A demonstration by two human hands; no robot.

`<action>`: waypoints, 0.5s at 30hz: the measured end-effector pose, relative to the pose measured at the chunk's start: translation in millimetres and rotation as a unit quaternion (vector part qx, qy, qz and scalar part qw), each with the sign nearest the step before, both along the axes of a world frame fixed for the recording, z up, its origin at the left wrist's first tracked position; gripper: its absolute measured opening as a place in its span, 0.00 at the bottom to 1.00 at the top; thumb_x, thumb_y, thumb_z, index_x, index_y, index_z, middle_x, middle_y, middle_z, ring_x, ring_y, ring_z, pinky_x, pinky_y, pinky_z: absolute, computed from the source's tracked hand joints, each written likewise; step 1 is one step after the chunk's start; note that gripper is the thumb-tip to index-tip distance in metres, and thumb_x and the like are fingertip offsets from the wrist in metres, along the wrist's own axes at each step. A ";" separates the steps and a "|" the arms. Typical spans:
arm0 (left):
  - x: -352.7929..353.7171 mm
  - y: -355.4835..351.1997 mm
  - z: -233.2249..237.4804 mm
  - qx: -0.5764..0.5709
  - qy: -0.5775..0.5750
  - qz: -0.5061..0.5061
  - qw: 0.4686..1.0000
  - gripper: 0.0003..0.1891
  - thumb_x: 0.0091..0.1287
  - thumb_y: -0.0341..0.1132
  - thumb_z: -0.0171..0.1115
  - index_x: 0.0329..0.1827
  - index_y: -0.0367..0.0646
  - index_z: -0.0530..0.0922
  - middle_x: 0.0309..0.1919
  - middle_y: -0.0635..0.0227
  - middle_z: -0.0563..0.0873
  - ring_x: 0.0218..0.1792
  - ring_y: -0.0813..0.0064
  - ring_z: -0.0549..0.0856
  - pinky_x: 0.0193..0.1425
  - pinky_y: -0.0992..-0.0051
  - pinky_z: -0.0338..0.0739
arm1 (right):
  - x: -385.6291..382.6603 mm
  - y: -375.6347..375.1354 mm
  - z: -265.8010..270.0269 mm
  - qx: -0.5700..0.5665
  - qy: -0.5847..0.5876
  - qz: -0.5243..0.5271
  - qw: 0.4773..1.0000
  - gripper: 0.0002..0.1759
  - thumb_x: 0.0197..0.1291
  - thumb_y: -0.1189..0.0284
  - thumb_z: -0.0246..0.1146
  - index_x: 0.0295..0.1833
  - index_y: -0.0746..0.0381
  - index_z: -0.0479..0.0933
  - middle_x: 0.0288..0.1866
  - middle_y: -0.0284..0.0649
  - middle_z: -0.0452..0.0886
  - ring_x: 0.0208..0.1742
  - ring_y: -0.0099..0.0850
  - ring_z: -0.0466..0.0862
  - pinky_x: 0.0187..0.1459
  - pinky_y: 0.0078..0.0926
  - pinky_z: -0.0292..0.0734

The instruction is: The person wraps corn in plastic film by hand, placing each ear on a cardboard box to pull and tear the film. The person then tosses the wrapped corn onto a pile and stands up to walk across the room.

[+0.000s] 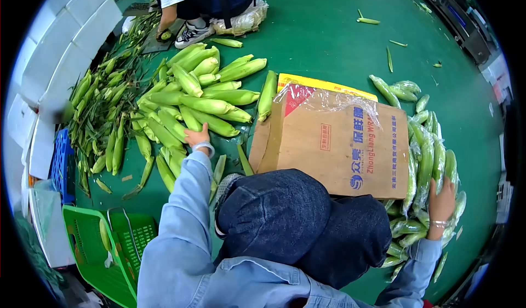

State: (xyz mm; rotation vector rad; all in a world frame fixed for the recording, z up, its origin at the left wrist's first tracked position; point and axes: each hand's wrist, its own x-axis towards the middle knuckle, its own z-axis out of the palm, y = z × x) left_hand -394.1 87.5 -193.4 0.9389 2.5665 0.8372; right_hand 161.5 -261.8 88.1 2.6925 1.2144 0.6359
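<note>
My left hand (196, 137) reaches out to a pile of green, unhusked corn ears (200, 97) on the green floor, its fingers resting on one ear; whether it grips it I cannot tell. My right hand (441, 201) lies on a row of plastic-wrapped corn ears (426, 165) to the right of a brown cardboard box (339, 144). A clear plastic film (329, 101) hangs out of the box's top. My knees in dark trousers (298, 220) are in front of the box.
Another person (203, 4) crouches at the top, by a heap of husks and leaves (101, 105). A green plastic basket (104, 248) and a blue crate (60, 163) stand at the left. White foam boxes (66, 39) line the left edge. Loose husk bits (368, 20) dot the floor.
</note>
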 end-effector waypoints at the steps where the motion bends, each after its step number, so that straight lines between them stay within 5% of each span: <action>1: -12.4 9.6 3.2 -0.037 0.029 -0.056 0.997 0.49 0.38 0.61 0.72 0.55 0.32 0.63 0.51 0.40 0.73 0.49 0.43 0.76 0.54 0.56 0.71 | -21.8 18.5 4.4 0.019 0.066 0.016 0.998 0.26 0.55 0.57 0.60 0.54 0.64 0.72 0.47 0.51 0.77 0.43 0.49 0.79 0.43 0.41 0.74; 4: -51.4 33.7 -19.6 -0.081 0.008 -0.132 0.988 0.41 0.36 0.56 0.76 0.48 0.35 0.74 0.45 0.50 0.81 0.46 0.53 0.81 0.51 0.62 0.75 | -50.6 59.7 -17.1 0.107 0.211 0.158 0.959 0.21 0.53 0.60 0.62 0.49 0.60 0.75 0.36 0.53 0.80 0.40 0.48 0.80 0.40 0.40 0.75; 6: -89.2 55.0 -70.6 -0.014 -0.222 -0.149 0.964 0.34 0.41 0.44 0.77 0.50 0.36 0.74 0.45 0.53 0.82 0.41 0.58 0.83 0.46 0.66 0.77 | -78.6 90.4 -24.7 0.015 0.240 0.133 0.962 0.19 0.53 0.59 0.61 0.45 0.60 0.76 0.30 0.52 0.80 0.32 0.47 0.81 0.32 0.42 0.75; 9: -58.9 20.9 -18.3 0.028 -0.450 -0.041 0.892 0.30 0.49 0.37 0.72 0.55 0.41 0.70 0.42 0.59 0.81 0.35 0.60 0.81 0.40 0.70 0.78 | -91.8 121.9 -52.9 0.056 0.315 0.218 0.922 0.22 0.52 0.58 0.61 0.48 0.62 0.73 0.31 0.51 0.80 0.32 0.49 0.80 0.35 0.42 0.76; 11: -61.4 -3.2 -8.8 0.042 -0.651 0.070 0.754 0.30 0.52 0.36 0.70 0.58 0.43 0.67 0.42 0.60 0.80 0.37 0.63 0.80 0.38 0.73 0.77 | -81.0 140.0 -65.6 0.020 0.316 0.154 0.936 0.24 0.52 0.55 0.61 0.48 0.62 0.72 0.30 0.50 0.81 0.33 0.47 0.81 0.36 0.41 0.77; 12: -108.8 -4.5 -100.4 0.159 -0.586 -0.143 0.782 0.28 0.54 0.38 0.68 0.58 0.44 0.68 0.44 0.59 0.79 0.42 0.65 0.79 0.39 0.73 0.76 | -72.4 147.6 -74.8 0.030 0.316 0.144 0.937 0.24 0.52 0.55 0.61 0.48 0.62 0.72 0.30 0.50 0.81 0.33 0.47 0.81 0.36 0.41 0.77; 13: -55.4 -51.6 -3.8 0.110 -0.793 0.093 0.592 0.28 0.56 0.39 0.66 0.59 0.42 0.67 0.50 0.57 0.77 0.44 0.65 0.79 0.41 0.71 0.77 | -62.4 156.3 -84.2 0.029 0.300 0.091 0.949 0.24 0.51 0.55 0.61 0.48 0.62 0.72 0.31 0.50 0.81 0.34 0.46 0.82 0.36 0.40 0.77; 15: -28.6 -93.9 24.8 0.173 -0.848 -0.019 0.501 0.30 0.57 0.40 0.65 0.61 0.37 0.66 0.58 0.56 0.72 0.48 0.63 0.77 0.44 0.70 0.76 | -39.9 178.2 -99.3 0.055 0.278 0.023 0.959 0.25 0.51 0.55 0.62 0.47 0.62 0.72 0.32 0.49 0.81 0.35 0.45 0.82 0.37 0.39 0.77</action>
